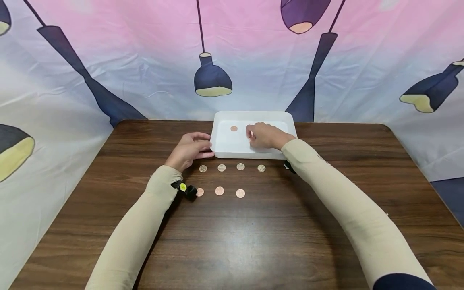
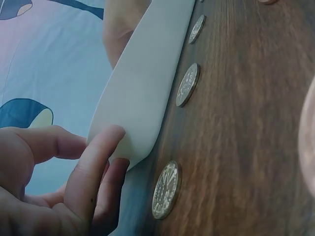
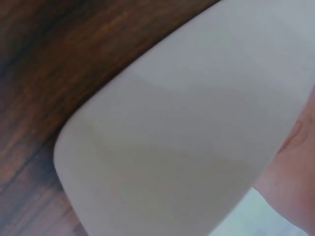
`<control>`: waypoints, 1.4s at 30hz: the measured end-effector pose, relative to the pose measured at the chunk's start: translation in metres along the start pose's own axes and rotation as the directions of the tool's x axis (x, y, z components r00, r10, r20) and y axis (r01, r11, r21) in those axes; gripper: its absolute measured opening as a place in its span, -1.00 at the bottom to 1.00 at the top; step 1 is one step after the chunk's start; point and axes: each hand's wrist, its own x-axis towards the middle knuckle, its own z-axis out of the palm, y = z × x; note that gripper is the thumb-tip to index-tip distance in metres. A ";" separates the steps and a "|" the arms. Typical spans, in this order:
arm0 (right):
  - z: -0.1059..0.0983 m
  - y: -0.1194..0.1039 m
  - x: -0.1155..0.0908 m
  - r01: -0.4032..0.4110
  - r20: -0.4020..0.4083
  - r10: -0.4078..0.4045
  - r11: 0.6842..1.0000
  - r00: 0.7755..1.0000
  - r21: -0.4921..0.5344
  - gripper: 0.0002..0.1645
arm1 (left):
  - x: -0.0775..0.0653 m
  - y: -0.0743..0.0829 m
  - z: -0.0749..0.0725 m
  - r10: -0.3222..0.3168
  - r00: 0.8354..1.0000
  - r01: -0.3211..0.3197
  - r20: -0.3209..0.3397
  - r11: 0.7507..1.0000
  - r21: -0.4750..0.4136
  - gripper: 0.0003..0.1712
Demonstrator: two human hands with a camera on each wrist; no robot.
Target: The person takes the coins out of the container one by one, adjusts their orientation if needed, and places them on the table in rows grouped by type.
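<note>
Well, R hand (image 1: 268,136)'s in white tray (image 1: 232,155), can't tell if holding sth.

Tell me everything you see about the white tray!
The white rectangular tray is shallow, with rounded corners and smooth low walls that look like plastic. It sits flat, open side up, near the far edge of the brown wood-grain table. One round copper-coloured coin shows inside. The left hand touches its left end; the right hand is over its floor.

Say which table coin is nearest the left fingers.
The leftmost coin in the row of four beside the tray; the rest lie rightward or in the row of three.
</note>
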 end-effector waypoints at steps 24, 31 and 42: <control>0.009 0.016 -0.022 0.084 -0.042 -0.076 0.969 0.996 0.233 -0.76 | 0.001 -0.002 -0.003 -0.016 1.000 0.016 0.006 1.000 -0.020 -0.48; 0.010 0.018 -0.026 0.084 -0.042 -0.075 0.953 0.996 0.292 -0.68 | 0.002 -0.002 -0.002 -0.016 1.000 0.016 0.014 1.000 -0.027 -0.48; 0.010 0.016 -0.033 0.100 -0.153 -0.066 0.969 0.986 0.225 -0.75 | 0.004 -0.004 -0.004 0.010 0.997 -0.010 0.077 1.000 0.003 -0.30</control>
